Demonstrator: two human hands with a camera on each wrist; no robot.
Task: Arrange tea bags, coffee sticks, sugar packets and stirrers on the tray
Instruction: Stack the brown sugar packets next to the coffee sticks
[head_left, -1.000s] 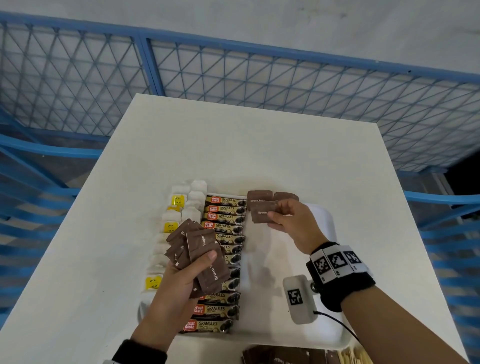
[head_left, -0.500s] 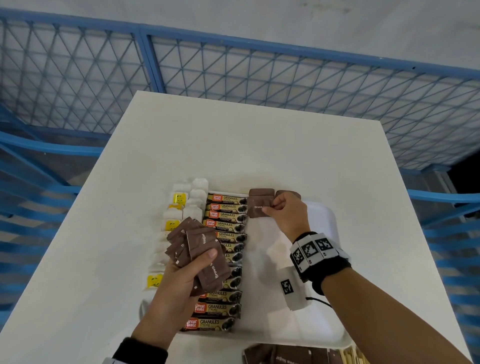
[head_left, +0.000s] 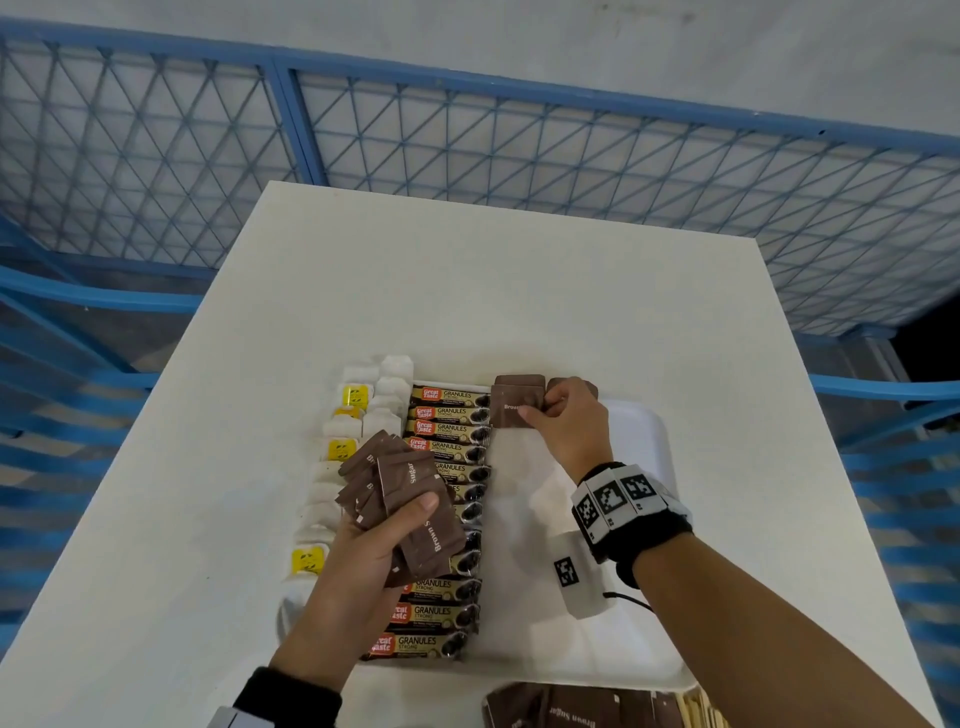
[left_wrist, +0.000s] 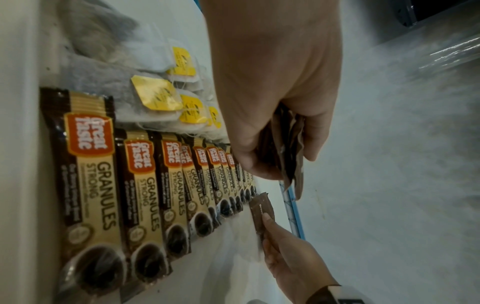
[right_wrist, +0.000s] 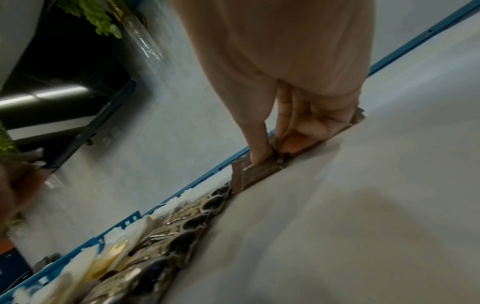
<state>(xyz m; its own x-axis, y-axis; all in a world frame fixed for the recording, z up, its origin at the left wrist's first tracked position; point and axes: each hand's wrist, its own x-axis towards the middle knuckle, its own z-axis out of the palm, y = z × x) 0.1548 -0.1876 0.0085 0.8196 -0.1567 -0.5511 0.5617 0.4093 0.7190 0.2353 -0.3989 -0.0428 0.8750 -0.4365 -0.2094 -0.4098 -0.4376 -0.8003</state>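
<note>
A white tray (head_left: 644, 441) lies on the table. A column of white tea bags (head_left: 363, 410) with yellow tags fills its left edge, beside a column of coffee sticks (head_left: 447, 415). My left hand (head_left: 363, 561) grips a fan of brown sugar packets (head_left: 405, 493) above the coffee sticks. My right hand (head_left: 566, 415) pinches one brown sugar packet (head_left: 511, 410) at the tray's far end, laid over another brown packet (head_left: 519, 380). In the right wrist view thumb and fingers press the packet (right_wrist: 254, 174) down on the tray. The left wrist view shows that packet (left_wrist: 262, 214) beside the stick row (left_wrist: 145, 181).
More brown sugar packets (head_left: 566, 709) and pale stirrers (head_left: 698, 709) lie at the table's near edge. The white table (head_left: 467, 291) is bare beyond the tray. Blue mesh fencing (head_left: 467, 156) surrounds the table on the far and both sides.
My right hand has carried its sugar packet away from me to the tray's far end and lowered it over the packet lying there. The left hand has stayed put with its fan.
</note>
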